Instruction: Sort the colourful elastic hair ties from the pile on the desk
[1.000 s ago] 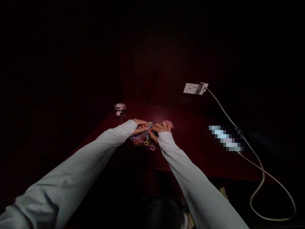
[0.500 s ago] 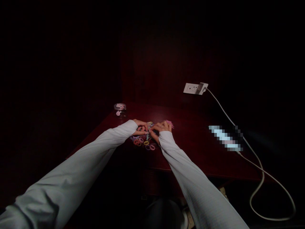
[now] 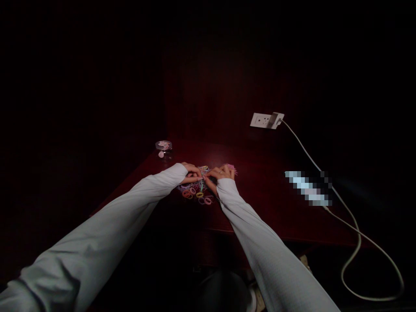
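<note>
Several small coloured bands (image 3: 199,195) lie in a pile on the dark red table, in front of and beneath my hands. Over the left part of the pile, my left hand (image 3: 193,173) is closed, its thumb and fingertips pinched together. My right hand (image 3: 221,175) is closed too, and its fingertips meet those of the left above the pile. Whatever the two hands pinch is too small and dim to make out. A pink frilly item (image 3: 232,167) sits just behind my right hand.
A clear round container (image 3: 164,146) with pink pieces stands at the table's back left. On the right lies a blurred bright device (image 3: 305,188), and its white cable (image 3: 349,212) runs from a wall socket (image 3: 260,121) and loops past the table edge.
The fingers of my left hand have closed in slightly towards the thumb. My right hand and the pile have barely moved.
</note>
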Available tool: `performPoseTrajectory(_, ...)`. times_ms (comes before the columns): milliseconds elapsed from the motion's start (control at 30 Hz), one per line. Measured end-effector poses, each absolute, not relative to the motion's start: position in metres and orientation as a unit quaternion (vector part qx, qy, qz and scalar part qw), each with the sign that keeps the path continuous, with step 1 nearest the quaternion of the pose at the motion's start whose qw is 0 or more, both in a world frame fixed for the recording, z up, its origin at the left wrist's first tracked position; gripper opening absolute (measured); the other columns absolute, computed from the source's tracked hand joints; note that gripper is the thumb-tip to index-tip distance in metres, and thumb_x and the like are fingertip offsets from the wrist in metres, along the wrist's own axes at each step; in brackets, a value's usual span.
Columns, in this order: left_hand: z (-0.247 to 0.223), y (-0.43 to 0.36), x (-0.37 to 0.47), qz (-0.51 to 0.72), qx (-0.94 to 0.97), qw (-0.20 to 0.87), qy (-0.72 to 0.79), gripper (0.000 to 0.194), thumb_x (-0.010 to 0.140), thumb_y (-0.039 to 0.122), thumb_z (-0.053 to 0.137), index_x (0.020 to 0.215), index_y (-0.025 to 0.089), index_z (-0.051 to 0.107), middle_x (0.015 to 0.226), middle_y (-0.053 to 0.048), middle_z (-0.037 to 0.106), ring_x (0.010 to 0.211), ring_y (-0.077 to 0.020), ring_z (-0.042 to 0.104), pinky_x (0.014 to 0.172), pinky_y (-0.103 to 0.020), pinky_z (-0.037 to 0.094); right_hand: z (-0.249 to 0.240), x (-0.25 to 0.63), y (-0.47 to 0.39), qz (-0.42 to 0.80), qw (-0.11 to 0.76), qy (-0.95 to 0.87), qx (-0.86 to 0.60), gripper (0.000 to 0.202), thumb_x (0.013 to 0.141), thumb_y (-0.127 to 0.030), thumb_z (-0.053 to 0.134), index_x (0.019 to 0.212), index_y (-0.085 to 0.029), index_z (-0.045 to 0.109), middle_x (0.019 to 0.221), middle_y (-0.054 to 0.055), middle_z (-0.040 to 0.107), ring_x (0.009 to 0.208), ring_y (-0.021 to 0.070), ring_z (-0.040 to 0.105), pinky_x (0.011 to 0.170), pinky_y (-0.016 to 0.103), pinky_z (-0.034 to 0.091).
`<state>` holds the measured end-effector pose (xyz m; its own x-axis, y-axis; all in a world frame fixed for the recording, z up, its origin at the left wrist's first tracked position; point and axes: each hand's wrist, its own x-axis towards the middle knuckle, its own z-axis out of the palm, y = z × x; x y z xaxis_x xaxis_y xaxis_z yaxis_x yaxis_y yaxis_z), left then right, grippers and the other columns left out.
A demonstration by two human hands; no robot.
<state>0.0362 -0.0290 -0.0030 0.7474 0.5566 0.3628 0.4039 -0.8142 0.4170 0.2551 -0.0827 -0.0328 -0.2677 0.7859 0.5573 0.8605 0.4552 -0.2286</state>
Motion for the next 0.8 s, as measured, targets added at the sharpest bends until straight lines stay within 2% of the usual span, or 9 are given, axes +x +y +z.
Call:
performPoseTrajectory(267,-0.0051,-0.0242,0.0347,0.254,0.928,0.146,0.232,0.022,0.099,0.029,0.064,0.095,0.016,0.08,0.075,-0.002,0.066,0.065,-0.0124,0.05,0.067,-0.024,0.041,-0.0273,0.2518,-0.0859,-0.044,0.318,-0.787,-0.526,0.019,0.101,-0.04,0.068,0.1,-0.028,0.083,0.1,0.005,0.08,0.103,0.0275,0.053,0.096,0.042,0.029)
performPoseTrajectory(533,-0.0025,-0.0224,0.0338,0.262,0.93,0.145,0.213,0.023,0.101,0.03,0.063,0.094,0.016,0.079,0.076,-0.001,0.065,0.068,-0.0124,0.051,0.067,-0.022,0.041,-0.0243,0.2506,-0.0887,-0.031,0.319,-0.783,-0.533,0.015,0.099,-0.037,0.071,0.101,-0.029,0.083,0.102,0.004,0.079,0.104,0.0269,0.053,0.096,0.042,0.03)
performPoseTrajectory(800,-0.0028,-0.0215,0.033,0.282,0.923,0.141,0.22,0.026,0.102,0.029,0.06,0.093,0.013,0.078,0.08,-0.003,0.065,0.066,-0.0111,0.051,0.06,-0.021,0.039,-0.0254,0.25,-0.0901,-0.034,0.321,-0.771,-0.549,0.014,0.099,-0.037,0.072,0.102,-0.032,0.085,0.102,0.004,0.079,0.107,0.0281,0.053,0.098,0.043,0.031)
